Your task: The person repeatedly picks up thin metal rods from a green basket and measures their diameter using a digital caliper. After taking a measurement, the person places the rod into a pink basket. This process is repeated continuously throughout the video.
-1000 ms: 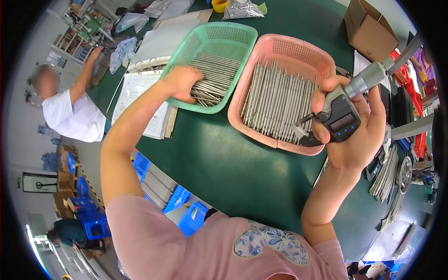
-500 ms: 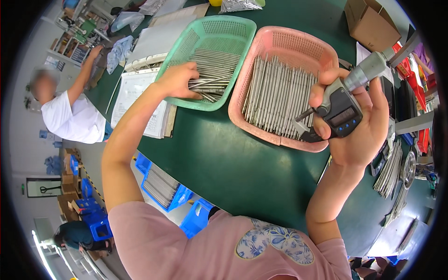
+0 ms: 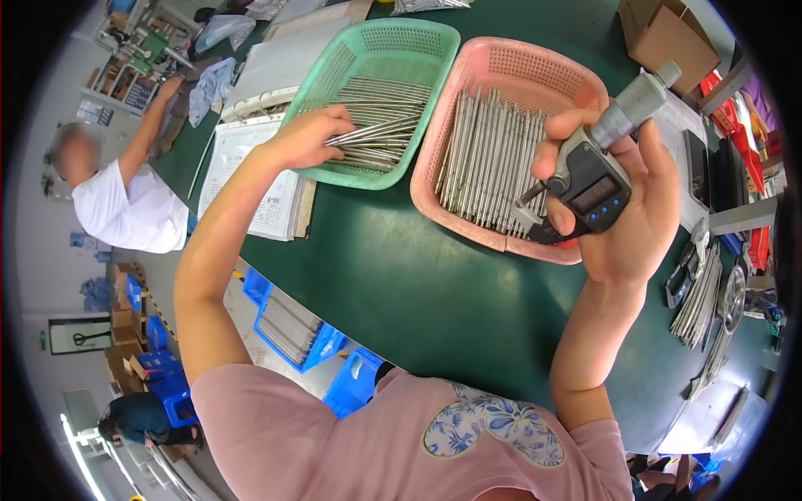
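Observation:
My left hand [image 3: 311,138] is closed on a few thin metal rods [image 3: 372,130] at the near left side of the green plastic basket [image 3: 368,177]. Below them, more rods [image 3: 386,93] lie in the basket. My right hand [image 3: 639,221] grips a digital micrometer [image 3: 591,185], its thumb and fingers wrapped round the dark body with the small display. Nothing shows between the micrometer's jaws. It is held over the near right part of the pink basket [image 3: 458,221], where many stepped metal rods [image 3: 493,159] lie side by side.
An open ring binder with papers [image 3: 246,179] lies left of the green basket. A cardboard box [image 3: 667,42] stands at the far right, and bundled rods [image 3: 697,296] lie on the right. Blue crates [image 3: 288,326] stand below the table edge. Another person [image 3: 129,200] works at the left.
My left hand has lifted slightly and drawn left, now with a few rods raised in its fingers. My right hand with the micrometer has shifted a little left.

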Demonstrator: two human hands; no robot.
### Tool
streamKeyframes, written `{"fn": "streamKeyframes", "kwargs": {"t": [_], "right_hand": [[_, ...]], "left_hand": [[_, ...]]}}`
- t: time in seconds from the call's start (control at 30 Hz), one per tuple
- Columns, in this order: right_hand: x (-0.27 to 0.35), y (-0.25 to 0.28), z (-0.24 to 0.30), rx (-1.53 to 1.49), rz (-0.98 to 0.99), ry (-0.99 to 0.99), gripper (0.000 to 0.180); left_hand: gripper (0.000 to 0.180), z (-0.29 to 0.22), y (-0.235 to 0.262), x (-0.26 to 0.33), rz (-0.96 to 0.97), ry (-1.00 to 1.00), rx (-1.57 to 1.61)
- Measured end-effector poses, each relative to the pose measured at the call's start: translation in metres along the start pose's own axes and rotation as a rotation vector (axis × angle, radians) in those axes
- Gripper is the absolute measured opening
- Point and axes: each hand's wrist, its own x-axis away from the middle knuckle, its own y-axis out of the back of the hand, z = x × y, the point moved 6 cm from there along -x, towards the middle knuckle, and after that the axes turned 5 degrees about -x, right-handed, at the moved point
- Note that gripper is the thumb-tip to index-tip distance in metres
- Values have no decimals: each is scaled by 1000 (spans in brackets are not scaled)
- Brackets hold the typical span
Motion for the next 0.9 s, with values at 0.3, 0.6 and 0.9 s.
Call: {"fn": "streamKeyframes", "kwargs": {"t": [0.3, 0.6, 0.9], "right_hand": [[-1, 1, -1, 2, 58, -26, 56], [-4, 7, -5, -53, 181, -7, 43], [-2, 5, 1, -69, 43, 25, 47]], "left_hand": [[34, 26, 4, 6, -89, 77, 1], [41, 29, 4, 6, -132, 159, -66], [44, 24, -7, -1, -284, 223, -193]]}}
